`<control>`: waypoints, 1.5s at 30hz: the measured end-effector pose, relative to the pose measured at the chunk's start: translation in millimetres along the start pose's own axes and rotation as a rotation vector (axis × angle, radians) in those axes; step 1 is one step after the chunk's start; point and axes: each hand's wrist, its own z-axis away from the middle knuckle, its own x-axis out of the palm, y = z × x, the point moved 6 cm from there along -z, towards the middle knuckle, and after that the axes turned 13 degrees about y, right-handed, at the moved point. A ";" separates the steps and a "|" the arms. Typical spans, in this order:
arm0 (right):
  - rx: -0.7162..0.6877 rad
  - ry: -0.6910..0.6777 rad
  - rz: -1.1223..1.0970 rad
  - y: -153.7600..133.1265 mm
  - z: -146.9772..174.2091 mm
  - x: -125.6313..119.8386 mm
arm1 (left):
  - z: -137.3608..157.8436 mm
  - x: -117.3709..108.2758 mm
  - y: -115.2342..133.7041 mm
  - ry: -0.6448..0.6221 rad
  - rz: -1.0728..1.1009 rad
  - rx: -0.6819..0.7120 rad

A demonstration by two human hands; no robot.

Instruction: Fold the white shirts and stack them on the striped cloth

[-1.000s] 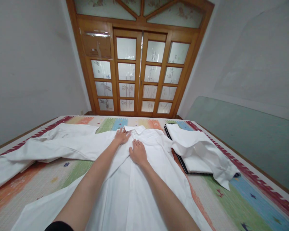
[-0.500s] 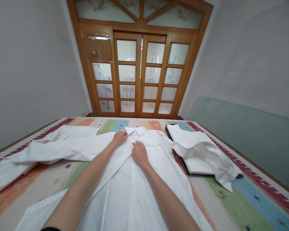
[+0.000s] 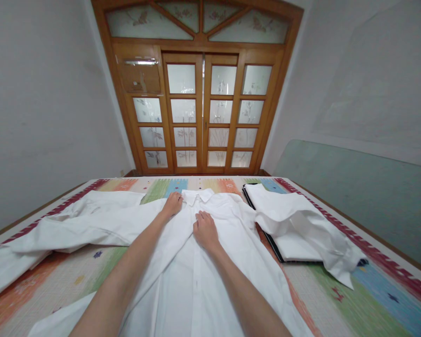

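Note:
A white button-up shirt [image 3: 228, 248] lies front up, its collar [image 3: 197, 196] toward the far side and one sleeve [image 3: 91, 229] stretched out to the left. My left hand [image 3: 173, 204] is closed on the shirt's fabric at the shoulder, just left of the collar. Lower down and to the right, my right hand [image 3: 205, 230] has its fingers curled onto the front edge below the collar, pinching the cloth there. The fingertips of both hands are partly hidden. Between my forearms the shirt's front panels run toward me.
Under the shirt is a colourful striped bed cover [image 3: 340, 281]. To the right, the shirt's other sleeve [image 3: 312, 224] lies across a folded white-and-black stack [image 3: 277, 250]. A pale green headboard-like panel [image 3: 337, 173] stands along the right; wooden glazed doors [image 3: 203, 112] are beyond.
My left hand has shifted slightly left along the shoulder, away from the collar. The right hand stays at the front edge. The view has tilted up a little.

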 end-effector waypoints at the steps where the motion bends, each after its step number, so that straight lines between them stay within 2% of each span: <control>1: 0.000 0.005 0.001 0.0 0.1 0.3 | -2.7 0.4 -1.1 -0.008 -0.009 -0.011; 5: -0.013 0.028 -0.006 -0.1 1.0 2.1 | -18.0 1.8 -1.8 -0.049 -0.050 -0.016; 13: -0.004 0.043 -0.017 -0.4 1.5 0.3 | -42.6 5.0 4.0 -0.238 -0.152 0.119; 19: 0.010 0.011 -0.009 -1.2 1.8 -1.2 | -51.5 -0.5 8.6 -0.167 -0.215 0.110; 23: 0.001 0.000 0.004 0.2 2.4 0.5 | -50.1 6.0 13.1 -0.126 -0.227 0.068; 26: -0.004 -0.016 0.009 1.8 2.3 1.5 | -46.6 12.0 12.2 -0.144 -0.206 0.055; 29: -0.020 -0.042 0.010 1.2 2.0 1.0 | -43.6 8.7 7.3 -0.142 -0.178 0.057; 34: -0.020 -0.041 0.025 -1.2 1.6 -2.4 | -33.6 -17.8 0.9 -0.066 -0.135 0.132; 37: -0.015 -0.049 0.030 -1.7 1.9 -1.6 | -14.8 -30.8 -0.9 -0.094 -0.140 0.233; 39: -0.011 -0.054 0.030 -1.2 2.0 -0.4 | 2.1 -36.9 -7.0 -0.121 -0.163 0.253; 45: -0.012 -0.066 0.019 1.0 1.4 3.1 | 43.0 -50.4 -54.3 -0.184 -0.328 -0.035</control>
